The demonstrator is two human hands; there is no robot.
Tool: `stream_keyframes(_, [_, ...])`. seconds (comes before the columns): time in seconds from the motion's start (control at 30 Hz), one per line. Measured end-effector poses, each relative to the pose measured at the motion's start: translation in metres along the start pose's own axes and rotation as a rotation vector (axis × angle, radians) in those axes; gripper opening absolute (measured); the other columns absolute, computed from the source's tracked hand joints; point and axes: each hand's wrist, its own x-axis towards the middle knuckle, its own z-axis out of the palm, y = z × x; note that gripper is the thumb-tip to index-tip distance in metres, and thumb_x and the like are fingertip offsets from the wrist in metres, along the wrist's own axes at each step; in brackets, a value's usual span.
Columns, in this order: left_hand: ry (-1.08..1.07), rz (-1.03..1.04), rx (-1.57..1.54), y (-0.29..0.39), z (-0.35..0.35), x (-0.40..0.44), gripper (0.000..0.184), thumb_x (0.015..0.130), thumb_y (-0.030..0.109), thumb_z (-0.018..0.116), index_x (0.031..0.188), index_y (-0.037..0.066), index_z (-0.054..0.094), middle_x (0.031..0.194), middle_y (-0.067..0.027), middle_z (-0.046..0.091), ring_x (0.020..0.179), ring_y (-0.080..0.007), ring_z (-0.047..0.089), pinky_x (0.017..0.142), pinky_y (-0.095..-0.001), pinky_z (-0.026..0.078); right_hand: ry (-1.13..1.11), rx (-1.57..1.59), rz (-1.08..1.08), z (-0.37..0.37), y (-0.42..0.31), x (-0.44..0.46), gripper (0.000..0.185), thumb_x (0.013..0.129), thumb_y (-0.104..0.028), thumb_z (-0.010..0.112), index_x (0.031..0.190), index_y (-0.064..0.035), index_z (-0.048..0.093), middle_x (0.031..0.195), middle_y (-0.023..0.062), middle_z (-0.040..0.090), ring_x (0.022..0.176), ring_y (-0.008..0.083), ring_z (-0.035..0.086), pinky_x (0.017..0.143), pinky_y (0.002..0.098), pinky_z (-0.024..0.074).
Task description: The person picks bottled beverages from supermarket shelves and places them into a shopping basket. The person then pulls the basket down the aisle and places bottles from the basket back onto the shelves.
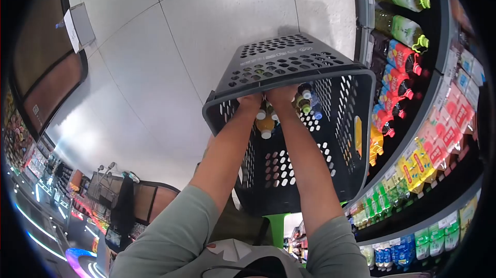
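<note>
Both my arms reach down into a dark grey plastic shopping basket [289,72] with holes in its walls. My left hand [250,101] is inside at the left, close to several bottles; its fingers are hidden. Beside it, my right hand [282,95] is also among the bottles, with its fingers out of sight. An orange drink bottle [265,124] with a white cap lies between my wrists. To the right of my right hand are a bottle with a green cap [306,108] and a bottle with a blue cap [317,115].
On the right, a curved-looking shelf [439,79] holds green tea bottles [405,30], red-labelled bottles [398,76] and yellow packs [416,169]. Pale floor tiles [206,14] lie around the basket. At left stand a brown panel [54,89] and a shopping cart [101,187].
</note>
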Motion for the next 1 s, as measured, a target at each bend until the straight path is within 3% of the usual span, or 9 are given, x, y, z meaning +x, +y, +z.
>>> stream_keyframes(0.17, [0.071,-0.084,-0.088,0.002,-0.008,0.000,0.033,0.090,0.025,0.053,0.117,0.011,0.067,0.119,-0.0127,0.066,0.110,-0.0307,0.063,0.092,-0.0438,0.049,0.171,0.081,-0.106,0.011,0.024,0.008,0.046,0.079,-0.044,0.064,0.113,-0.0123,0.068,0.114,0.0140,0.067,0.110,0.0307,0.062,0.095,0.0507,0.0428])
stream_keyframes(0.27, [-0.088,-0.038,-0.030,-0.010,-0.028,-0.020,0.033,0.086,0.026,0.059,0.111,0.004,0.063,0.111,-0.0190,0.067,0.102,-0.0321,0.066,0.085,-0.0444,0.053,-0.315,0.196,0.105,-0.068,0.037,-0.029,0.043,0.075,-0.038,0.068,0.110,-0.0125,0.069,0.108,0.0178,0.067,0.103,0.0320,0.064,0.089,0.0479,0.0468])
stream_keyframes(0.3, [-0.229,-0.098,-0.067,-0.006,-0.053,-0.028,0.034,0.084,0.026,0.062,0.109,0.002,0.061,0.109,-0.0215,0.067,0.100,-0.0329,0.067,0.083,-0.0445,0.054,-0.173,0.308,0.060,-0.089,0.044,-0.049,0.045,0.073,-0.035,0.072,0.112,-0.0120,0.068,0.103,0.0195,0.068,0.096,0.0336,0.065,0.084,0.0460,0.0496])
stream_keyframes(0.53, [0.208,0.229,-0.125,-0.007,-0.176,-0.204,0.038,0.076,0.024,0.074,0.103,0.002,0.057,0.097,-0.0187,0.067,0.092,-0.0333,0.068,0.076,-0.0447,0.055,0.459,0.943,-0.196,-0.263,0.117,-0.250,0.040,0.063,-0.006,0.078,0.102,-0.0065,0.068,0.089,0.0130,0.068,0.085,0.0313,0.064,0.078,0.0391,0.0529])
stream_keyframes(0.7, [0.519,0.507,-0.785,0.016,-0.275,-0.391,0.046,0.066,0.019,0.078,0.109,0.007,0.066,0.089,-0.0098,0.063,0.081,-0.0235,0.065,0.074,-0.0371,0.051,0.975,0.743,-0.605,-0.388,0.194,-0.466,0.034,0.061,-0.013,0.081,0.092,-0.0077,0.069,0.076,0.0075,0.061,0.072,0.0277,0.059,0.067,0.0370,0.0518])
stream_keyframes(0.8, [0.666,0.692,-0.717,0.032,-0.348,-0.513,0.044,0.069,0.025,0.076,0.106,0.004,0.063,0.092,-0.0053,0.060,0.090,-0.0185,0.061,0.078,-0.0349,0.049,1.449,0.872,-0.667,-0.451,0.227,-0.593,0.025,0.072,-0.023,0.076,0.084,-0.0074,0.060,0.083,0.0086,0.053,0.080,0.0275,0.058,0.071,0.0420,0.0543])
stream_keyframes(0.87, [0.726,0.888,-0.890,0.046,-0.388,-0.568,0.045,0.075,0.032,0.072,0.109,0.005,0.061,0.095,-0.0053,0.058,0.094,-0.0194,0.059,0.082,-0.0368,0.049,1.440,1.685,-0.577,-0.475,0.244,-0.657,0.025,0.084,-0.029,0.064,0.086,-0.0083,0.051,0.085,0.0088,0.047,0.080,0.0258,0.056,0.078,0.0474,0.0540])
stream_keyframes(0.93, [0.738,1.091,-1.057,0.069,-0.412,-0.632,0.046,0.081,0.038,0.069,0.112,0.006,0.058,0.099,-0.0053,0.056,0.098,-0.0203,0.058,0.086,-0.0387,0.049,1.144,1.924,-0.627,-0.482,0.281,-0.722,0.029,0.090,-0.037,0.056,0.092,-0.0095,0.047,0.083,0.0079,0.048,0.077,0.0236,0.055,0.081,0.0487,0.0516])
stream_keyframes(1.0, [0.157,0.973,-1.872,0.111,-0.426,-0.693,0.048,0.093,0.048,0.053,0.119,0.008,0.051,0.104,-0.0060,0.054,0.100,-0.0218,0.056,0.090,-0.0434,0.049,0.838,2.173,-0.776,-0.460,0.315,-0.747,0.035,0.093,-0.046,0.052,0.096,-0.0117,0.046,0.077,0.0030,0.050,0.068,0.0181,0.054,0.072,0.0457,0.0503])
